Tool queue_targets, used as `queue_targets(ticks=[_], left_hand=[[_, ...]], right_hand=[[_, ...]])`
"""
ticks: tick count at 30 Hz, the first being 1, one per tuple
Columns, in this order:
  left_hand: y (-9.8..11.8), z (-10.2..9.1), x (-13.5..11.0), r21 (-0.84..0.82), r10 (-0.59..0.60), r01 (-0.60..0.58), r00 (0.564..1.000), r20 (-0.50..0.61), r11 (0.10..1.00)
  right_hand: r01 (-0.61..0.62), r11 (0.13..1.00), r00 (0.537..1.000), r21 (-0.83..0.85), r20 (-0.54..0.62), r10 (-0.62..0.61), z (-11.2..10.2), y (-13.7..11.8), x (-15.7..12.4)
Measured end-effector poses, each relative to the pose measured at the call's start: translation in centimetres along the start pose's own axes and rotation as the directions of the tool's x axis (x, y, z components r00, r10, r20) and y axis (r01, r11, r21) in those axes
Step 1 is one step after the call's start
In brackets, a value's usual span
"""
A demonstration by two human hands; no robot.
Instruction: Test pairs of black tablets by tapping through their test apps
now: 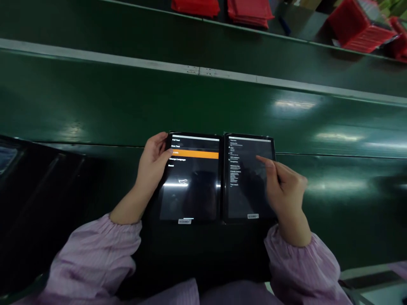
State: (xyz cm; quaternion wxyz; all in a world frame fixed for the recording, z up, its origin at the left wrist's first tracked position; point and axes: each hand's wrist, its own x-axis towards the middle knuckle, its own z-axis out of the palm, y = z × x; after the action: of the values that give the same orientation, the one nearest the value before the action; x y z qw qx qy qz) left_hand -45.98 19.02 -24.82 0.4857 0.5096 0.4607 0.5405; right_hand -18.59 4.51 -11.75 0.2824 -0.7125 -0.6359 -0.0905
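Two black tablets with lit screens are side by side in front of me, each with a small white barcode label at its lower edge. My left hand [154, 159] grips the left tablet [190, 190] by its left edge, thumb over the screen at an orange-highlighted menu row. The right tablet [246, 199] shows a column of small white text. Over its screen, my right hand [284, 184] points with the index finger; I cannot tell whether the fingertip touches the glass. Its other fingers are curled, and nothing shows in that hand.
A green work surface [127, 101] spreads beyond the tablets, crossed by a grey metal strip [229, 74]. On the far ledge lie red flat packets [249, 12] and a red stack [361, 27]. A black tray-like object [41, 203] is at left.
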Motion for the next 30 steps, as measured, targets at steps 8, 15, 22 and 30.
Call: queue_targets(ticks=[8,15,22,30], left_hand=[[0.6,0.2,-0.3,-0.046,0.029,-0.03,0.999,-0.025,0.999],[0.7,0.3,-0.5,-0.065,0.019,-0.02,0.999,-0.027,0.998],[1.0,0.0,-0.4,-0.062,-0.018,0.019,1.0,0.008,0.998],[0.5,-0.2,-0.2,-0.097,0.031,-0.027,0.998,0.045,0.995]], right_hand=[[0.05,0.989,0.976,0.142,0.205,-0.078,0.5,-0.6,0.0],[0.111,0.969,0.91,0.221,0.369,-0.188,1.4,-1.4,-0.9],[0.153,0.963,0.899,0.221,0.373,-0.229,1.5,-1.7,-0.8],[0.116,0.993,0.972,0.032,0.201,-0.12,0.7,-0.7,-0.3]])
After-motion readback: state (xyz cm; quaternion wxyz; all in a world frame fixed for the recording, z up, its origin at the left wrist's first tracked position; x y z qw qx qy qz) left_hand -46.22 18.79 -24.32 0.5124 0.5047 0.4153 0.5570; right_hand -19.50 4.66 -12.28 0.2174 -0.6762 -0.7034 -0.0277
